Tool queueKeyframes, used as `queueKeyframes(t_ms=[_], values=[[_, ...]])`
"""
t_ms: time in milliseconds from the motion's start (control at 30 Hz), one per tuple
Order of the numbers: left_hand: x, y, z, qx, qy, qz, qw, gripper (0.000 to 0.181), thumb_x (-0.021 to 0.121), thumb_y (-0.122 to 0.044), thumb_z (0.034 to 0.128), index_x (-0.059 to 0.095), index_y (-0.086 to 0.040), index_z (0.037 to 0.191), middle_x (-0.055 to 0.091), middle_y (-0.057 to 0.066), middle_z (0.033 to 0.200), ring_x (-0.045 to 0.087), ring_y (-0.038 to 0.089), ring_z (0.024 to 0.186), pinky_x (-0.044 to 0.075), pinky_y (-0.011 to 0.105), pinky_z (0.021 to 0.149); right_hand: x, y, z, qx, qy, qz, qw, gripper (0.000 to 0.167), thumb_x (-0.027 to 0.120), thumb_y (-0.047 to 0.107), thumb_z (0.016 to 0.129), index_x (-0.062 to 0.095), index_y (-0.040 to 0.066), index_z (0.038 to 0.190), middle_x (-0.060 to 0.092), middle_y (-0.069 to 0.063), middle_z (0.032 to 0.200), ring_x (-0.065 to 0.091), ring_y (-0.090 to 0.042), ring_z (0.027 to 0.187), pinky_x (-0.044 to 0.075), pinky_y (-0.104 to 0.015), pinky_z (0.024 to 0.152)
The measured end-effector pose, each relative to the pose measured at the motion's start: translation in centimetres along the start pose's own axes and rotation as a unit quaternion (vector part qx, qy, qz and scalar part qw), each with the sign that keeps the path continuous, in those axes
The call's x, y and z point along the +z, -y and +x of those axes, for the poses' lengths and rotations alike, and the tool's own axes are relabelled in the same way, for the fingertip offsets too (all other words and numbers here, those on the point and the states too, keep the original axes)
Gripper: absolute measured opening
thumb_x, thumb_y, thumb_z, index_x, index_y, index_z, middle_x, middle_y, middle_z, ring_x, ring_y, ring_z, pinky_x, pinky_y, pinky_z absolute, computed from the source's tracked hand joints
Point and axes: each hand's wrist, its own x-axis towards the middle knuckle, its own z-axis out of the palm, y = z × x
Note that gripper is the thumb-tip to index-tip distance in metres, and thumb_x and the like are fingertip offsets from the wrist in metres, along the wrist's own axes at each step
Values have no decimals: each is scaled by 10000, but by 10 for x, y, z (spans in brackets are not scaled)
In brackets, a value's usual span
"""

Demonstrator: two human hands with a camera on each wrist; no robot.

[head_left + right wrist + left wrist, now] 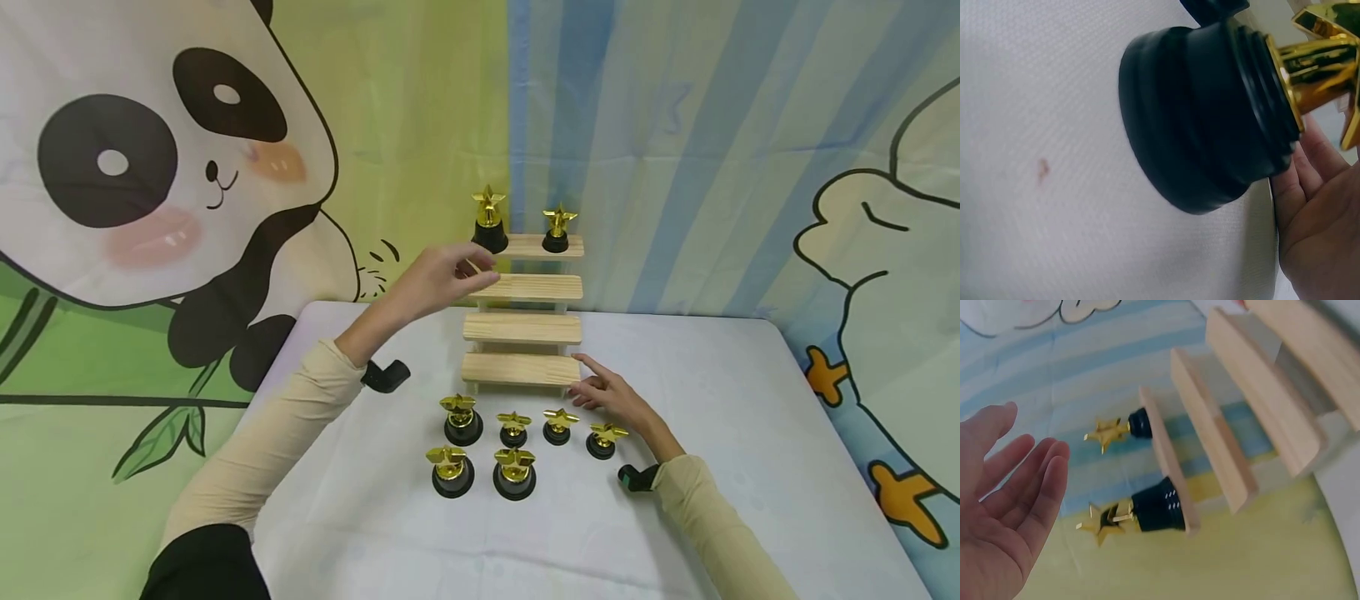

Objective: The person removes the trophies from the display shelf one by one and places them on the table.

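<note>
A four-step wooden display stand [521, 329] stands at the back of the table. On its top step are a larger gold star trophy [490, 223] at the left and a smaller star trophy [557, 229] at the right, both upright on black bases. My left hand [442, 279] hovers by the stand's upper left side, fingers loosely bent and holding nothing; the left wrist view shows its empty palm [1004, 525] apart from both trophies. Beside the lowest step's right end is my right hand [611, 396], index finger extended; whether it touches the wood I cannot tell.
In front of the stand, several star trophies stand on the white tablecloth [360, 508], larger ones [514, 477] toward the left, smaller ones [558, 427] toward the right. One black trophy base [1204, 112] looms close in the right wrist view. A printed curtain [675, 208] hangs behind.
</note>
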Motion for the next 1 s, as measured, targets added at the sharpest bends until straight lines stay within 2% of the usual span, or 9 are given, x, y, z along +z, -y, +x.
queueKeyframes(t_ms=[133,267,467,733,933,1000], values=[[-15,9,21,-388,-139,-59,9991,264,622,-304,954,678,-120,1136,695,50,1076,672,180,925,545,322,836,0,-1,1,60,21,5,10000,686,568,275,987,202,166,1556,646,-300,1156,689,-355,974,563,-438,863],[-24,16,40,-638,-271,-34,9976,290,621,-333,951,673,-128,1150,687,57,1119,673,205,965,540,346,845,1,-10,4,77,-42,-2,10000,685,574,304,982,214,195,1554,653,-283,1158,696,-326,966,569,-410,849],[-35,22,63,-757,-506,92,9958,295,622,-317,952,667,-106,1153,687,77,1142,666,238,993,534,363,865,0,-10,4,77,-57,-38,9999,680,565,310,986,209,204,1556,653,-279,1166,695,-322,971,569,-403,846],[-48,37,93,-906,-814,391,9918,380,584,-335,971,616,-73,1245,663,101,1222,646,259,1089,515,355,945,0,-10,4,33,-82,-54,9999,668,558,294,991,213,194,1555,658,-277,1152,700,-319,960,572,-384,831],[-51,43,107,-1092,-799,388,9900,409,568,-352,976,601,-72,1273,644,98,1266,626,248,1139,506,352,968,1,-11,5,-123,-30,-10,9999,669,546,279,999,201,139,1555,658,-283,1145,708,-271,930,574,-357,807],[-51,47,109,-1146,-774,332,9898,418,571,-365,973,597,-84,1281,637,84,1278,617,235,1149,503,342,974,3,-11,5,-56,-64,16,10000,667,555,287,993,216,158,1553,664,-270,1143,708,-257,927,573,-351,802]])
